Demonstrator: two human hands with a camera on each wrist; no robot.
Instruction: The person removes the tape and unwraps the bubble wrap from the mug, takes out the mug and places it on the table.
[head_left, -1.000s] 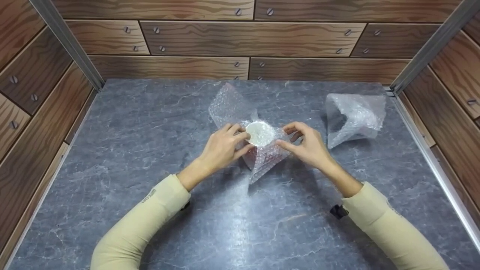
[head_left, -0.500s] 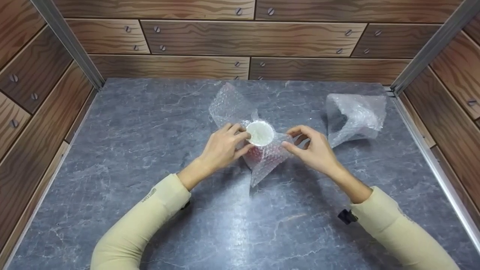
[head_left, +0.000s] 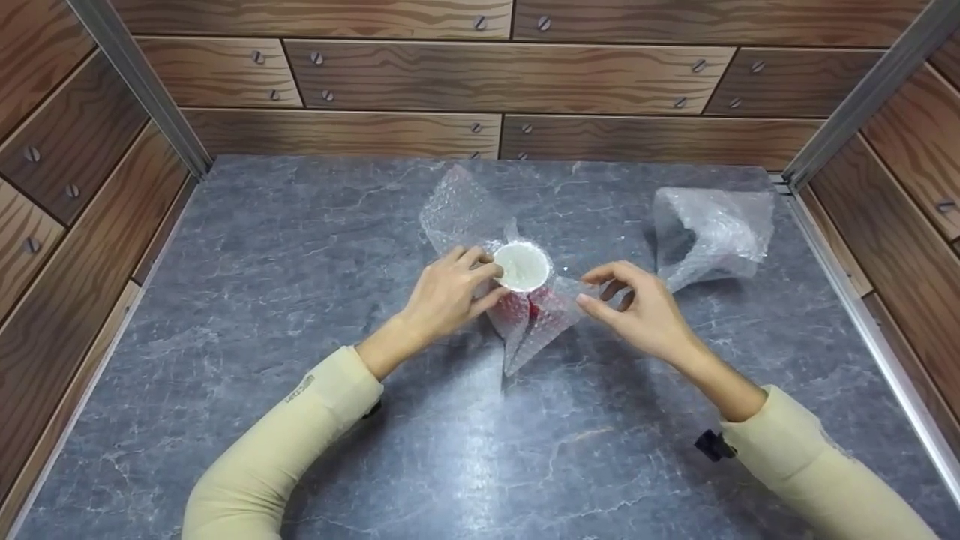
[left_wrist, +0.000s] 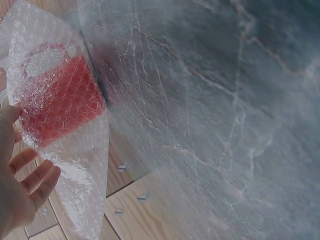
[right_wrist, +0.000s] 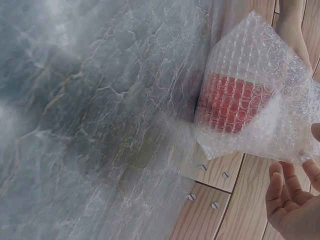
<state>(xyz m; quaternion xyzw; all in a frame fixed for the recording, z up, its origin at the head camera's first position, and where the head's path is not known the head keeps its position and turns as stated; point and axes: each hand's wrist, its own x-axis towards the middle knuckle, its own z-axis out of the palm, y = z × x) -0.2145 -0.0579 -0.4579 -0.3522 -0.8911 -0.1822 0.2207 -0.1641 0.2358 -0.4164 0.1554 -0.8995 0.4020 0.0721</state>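
Observation:
A red mug (left_wrist: 67, 100) with a white inside (head_left: 523, 266) stands upright in the middle of the table, partly wrapped in clear bubble wrap (head_left: 461, 214). Its handle shows as a loop through the wrap in the left wrist view. My left hand (head_left: 448, 289) holds the mug at its left side, with fingertips at the rim. On the other side, my right hand (head_left: 636, 309) pinches the loose right flap of the wrap between thumb and fingers, a little away from the mug. One wrap corner points toward me; another lies flat behind the mug.
A second crumpled piece of bubble wrap (head_left: 716, 232), hollow on its left side, stands at the back right of the grey marbled table (head_left: 315, 225). Wood-patterned walls (head_left: 420, 75) and metal frame posts (head_left: 855, 94) border the table.
My right hand has moved right and toward me, drawing the wrap's flap away from the mug. More of the mug's rim and red side show. My left hand has stayed put.

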